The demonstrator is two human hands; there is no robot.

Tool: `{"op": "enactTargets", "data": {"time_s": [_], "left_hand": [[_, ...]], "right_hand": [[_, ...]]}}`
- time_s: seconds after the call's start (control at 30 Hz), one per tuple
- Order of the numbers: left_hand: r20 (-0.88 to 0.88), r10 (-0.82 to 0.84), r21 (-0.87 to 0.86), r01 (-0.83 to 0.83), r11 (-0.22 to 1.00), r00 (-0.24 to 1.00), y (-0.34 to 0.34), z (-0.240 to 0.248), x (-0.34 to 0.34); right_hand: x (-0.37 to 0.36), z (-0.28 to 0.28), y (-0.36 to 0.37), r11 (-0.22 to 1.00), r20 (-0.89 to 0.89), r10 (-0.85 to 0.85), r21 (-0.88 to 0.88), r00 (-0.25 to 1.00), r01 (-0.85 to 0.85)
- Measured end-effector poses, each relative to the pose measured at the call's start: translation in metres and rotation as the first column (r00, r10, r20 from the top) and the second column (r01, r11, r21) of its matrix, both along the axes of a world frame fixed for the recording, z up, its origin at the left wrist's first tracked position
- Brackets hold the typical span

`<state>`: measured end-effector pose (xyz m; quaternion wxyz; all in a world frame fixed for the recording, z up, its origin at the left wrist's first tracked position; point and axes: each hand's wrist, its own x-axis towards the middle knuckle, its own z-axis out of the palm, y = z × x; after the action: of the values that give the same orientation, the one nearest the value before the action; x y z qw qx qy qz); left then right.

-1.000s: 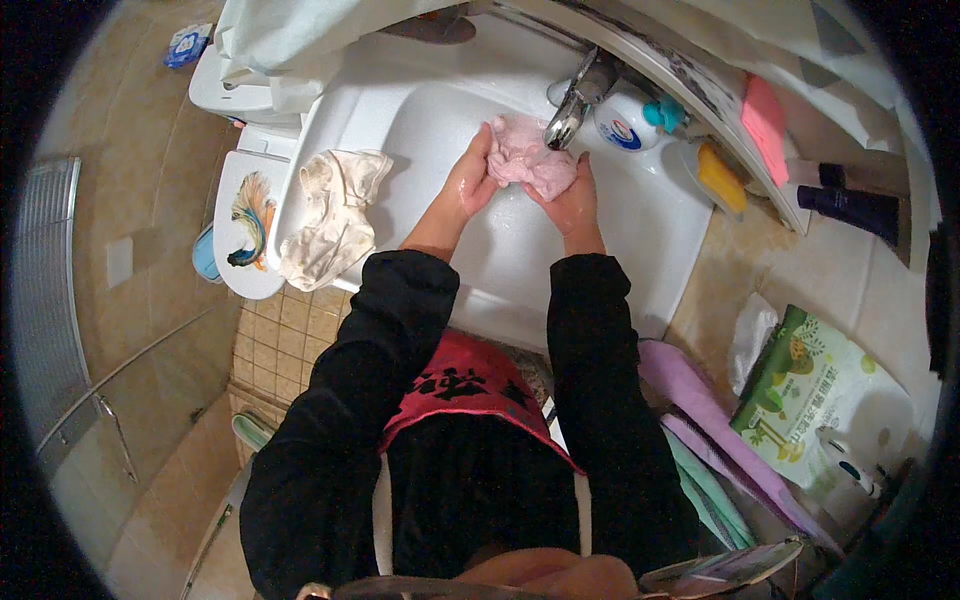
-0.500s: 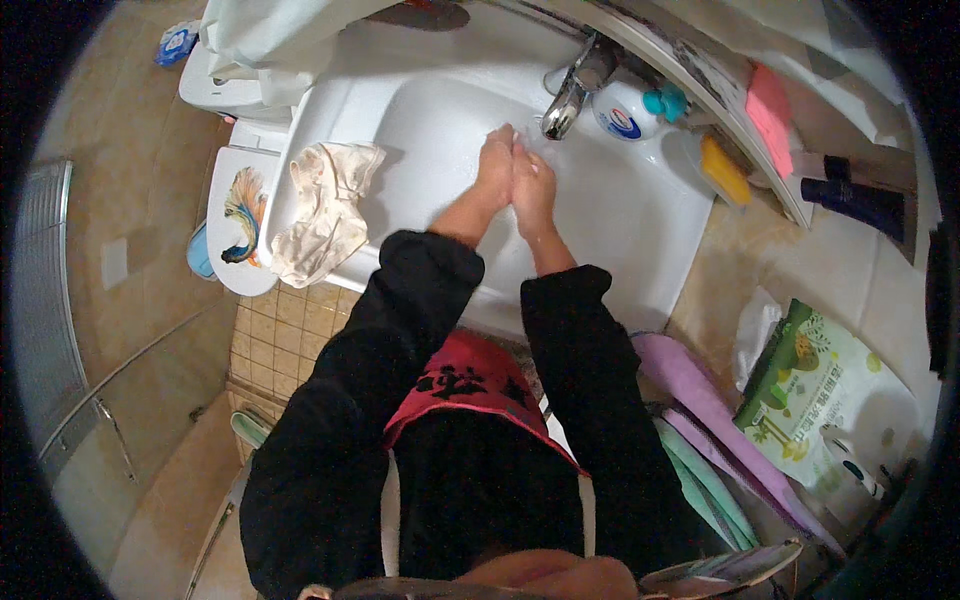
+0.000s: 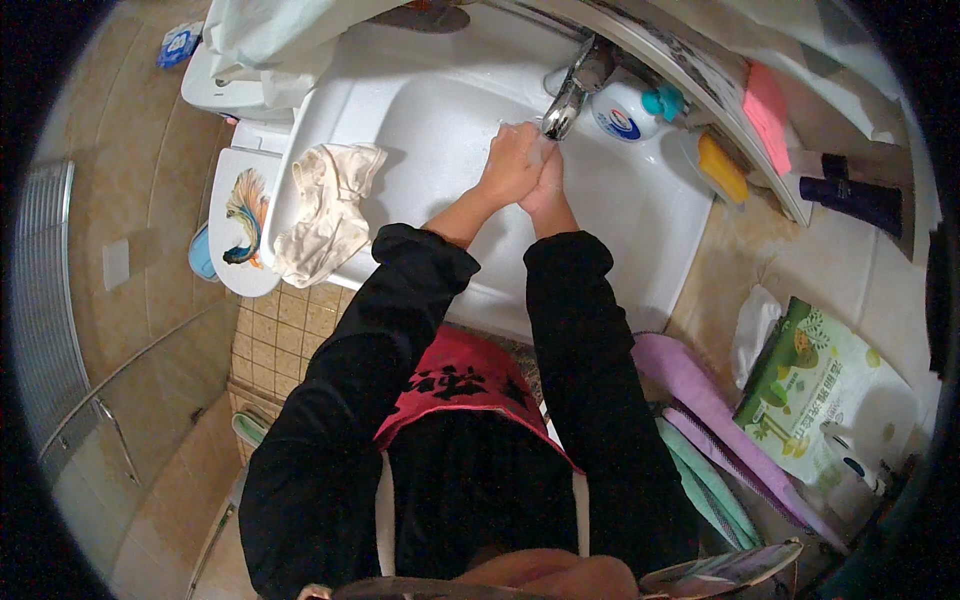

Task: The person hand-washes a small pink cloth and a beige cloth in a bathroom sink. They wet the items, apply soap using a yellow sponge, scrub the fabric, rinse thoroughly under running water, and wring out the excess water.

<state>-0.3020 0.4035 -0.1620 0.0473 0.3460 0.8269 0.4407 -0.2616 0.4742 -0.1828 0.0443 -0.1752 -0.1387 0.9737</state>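
The left hand and the right hand are pressed together over the white sink. The left hand lies partly over the right one, and its fingers are bent. I cannot tell if something is squeezed between them. The shiny tap is at the back of the sink, and its tip is just beside the hands.

A cream cloth hangs over the sink's left edge. At the back right of the sink stands a white bottle with a blue-green pump top. It has a blue oval label with tiny light letters. To the right of the sink, nearer the person, is a green and white packet with leaf pictures and lines of writing. A red apron in front of the sink has big black writing.
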Motion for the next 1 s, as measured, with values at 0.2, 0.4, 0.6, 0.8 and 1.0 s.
{"op": "enactTargets", "data": {"time_s": [0.2, 0.4, 0.6, 0.8, 1.0], "left_hand": [[0.856, -0.010, 0.160, -0.246, 0.956, 0.518, 0.000, 0.003, -0.018], [0.762, -0.640, 0.438, -0.651, 0.620, -0.097, -0.027, 0.016, -0.021], [0.855, -0.513, 0.350, -0.640, 0.684, -0.080, -0.015, -0.027, 0.004], [0.956, -0.226, 0.294, -0.588, 0.754, 0.187, 0.010, -0.002, 0.045], [0.967, -0.242, 0.244, -0.535, 0.809, 0.075, -0.003, -0.008, 0.010]], "right_hand": [[-0.002, 0.006, -0.003, 0.923, 0.369, -0.030, 0.367, 0.929, -0.116], [0.027, 0.049, 0.022, 0.998, 0.171, 0.049, -0.042, 0.984, -0.042], [0.026, 0.017, -0.031, -0.120, 0.210, -0.349, 0.957, 0.913, -0.266], [0.003, -0.016, 0.017, -0.123, 0.417, -0.513, 0.829, 0.750, -0.545], [0.008, 0.024, -0.016, -0.063, 0.471, -0.463, 0.827, 0.751, -0.558]]}}
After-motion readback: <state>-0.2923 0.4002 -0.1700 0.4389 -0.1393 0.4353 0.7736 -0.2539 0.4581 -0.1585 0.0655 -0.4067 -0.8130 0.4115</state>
